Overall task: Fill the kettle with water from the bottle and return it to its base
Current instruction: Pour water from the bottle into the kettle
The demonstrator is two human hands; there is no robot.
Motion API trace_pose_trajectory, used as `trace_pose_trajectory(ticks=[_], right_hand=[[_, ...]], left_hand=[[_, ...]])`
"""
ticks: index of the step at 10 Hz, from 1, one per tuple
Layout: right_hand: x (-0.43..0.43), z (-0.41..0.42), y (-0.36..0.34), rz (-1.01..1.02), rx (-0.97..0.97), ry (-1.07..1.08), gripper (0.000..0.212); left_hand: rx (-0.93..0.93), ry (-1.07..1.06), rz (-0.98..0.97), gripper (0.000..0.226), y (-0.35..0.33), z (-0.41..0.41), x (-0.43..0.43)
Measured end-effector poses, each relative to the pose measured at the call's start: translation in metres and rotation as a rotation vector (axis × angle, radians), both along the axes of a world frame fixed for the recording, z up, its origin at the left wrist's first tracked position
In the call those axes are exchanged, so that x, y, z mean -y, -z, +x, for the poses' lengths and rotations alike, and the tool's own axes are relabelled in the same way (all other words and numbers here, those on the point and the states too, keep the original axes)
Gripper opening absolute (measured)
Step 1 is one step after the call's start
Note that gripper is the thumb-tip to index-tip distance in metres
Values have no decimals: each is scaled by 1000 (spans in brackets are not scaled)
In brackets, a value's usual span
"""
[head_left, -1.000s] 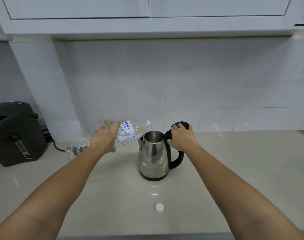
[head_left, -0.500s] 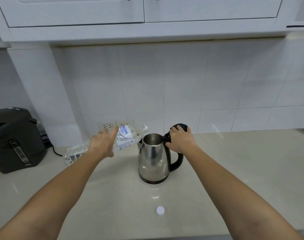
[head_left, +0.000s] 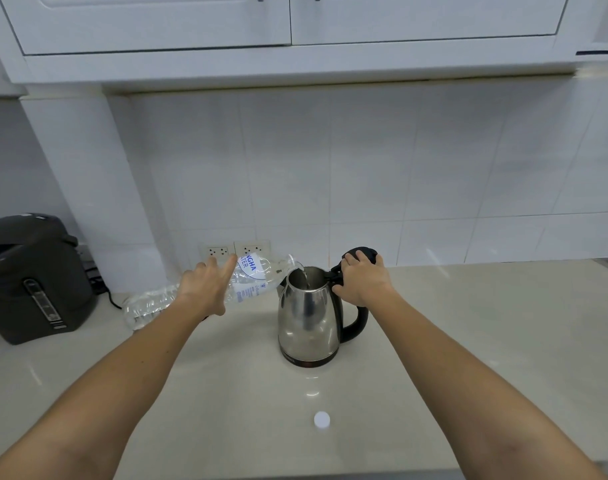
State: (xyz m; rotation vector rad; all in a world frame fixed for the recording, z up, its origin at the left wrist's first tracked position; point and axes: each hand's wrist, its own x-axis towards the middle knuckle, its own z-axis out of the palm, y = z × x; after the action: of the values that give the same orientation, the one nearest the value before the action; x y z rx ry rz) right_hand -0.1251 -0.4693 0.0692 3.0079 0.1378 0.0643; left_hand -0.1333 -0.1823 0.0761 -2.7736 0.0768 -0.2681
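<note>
A steel kettle (head_left: 307, 318) with a black handle stands on the pale counter, its black lid raised at the back. My right hand (head_left: 361, 280) grips the top of the handle by the lid hinge. My left hand (head_left: 205, 289) holds a clear plastic water bottle (head_left: 250, 278) with a white and blue label, tipped nearly flat, its mouth over the kettle's opening. A thin stream of water runs from the mouth into the kettle. The kettle's base is not visible apart from the dark ring under it.
A white bottle cap (head_left: 322, 419) lies on the counter (head_left: 468, 341) in front of the kettle. A dark grey water boiler (head_left: 32, 275) stands at the left with a black cord. Two wall sockets (head_left: 235, 250) sit behind the bottle. White cabinets hang above.
The bottle's mouth has moved right over the kettle's rim and water now pours in. My right hand stays on the handle. The view has tilted up slightly.
</note>
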Motion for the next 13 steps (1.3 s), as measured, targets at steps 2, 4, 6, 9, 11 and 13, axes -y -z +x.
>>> trace_pose_trajectory(ticks=[2, 4, 6, 9, 11, 13], right_hand=[[1, -3, 0, -8, 0, 1, 69], [1, -3, 0, -20, -4, 3, 70], [1, -3, -1, -23, -10, 1, 70], [0, -2, 0, -20, -14, 9, 70], [0, -2, 0, -29, -11, 8, 70], [-1, -1, -1, -28, -8, 9, 69]], left_hand=[[-6, 0, -10, 98, 0, 0, 2], [-9, -5, -27, 97, -2, -1, 1], [-12, -1, -17, 96, -3, -2, 0], [-5, -2, -18, 94, -2, -2, -2], [-15, -6, -45, 94, -2, -2, -3], [-15, -7, -47, 94, -3, -1, -3]])
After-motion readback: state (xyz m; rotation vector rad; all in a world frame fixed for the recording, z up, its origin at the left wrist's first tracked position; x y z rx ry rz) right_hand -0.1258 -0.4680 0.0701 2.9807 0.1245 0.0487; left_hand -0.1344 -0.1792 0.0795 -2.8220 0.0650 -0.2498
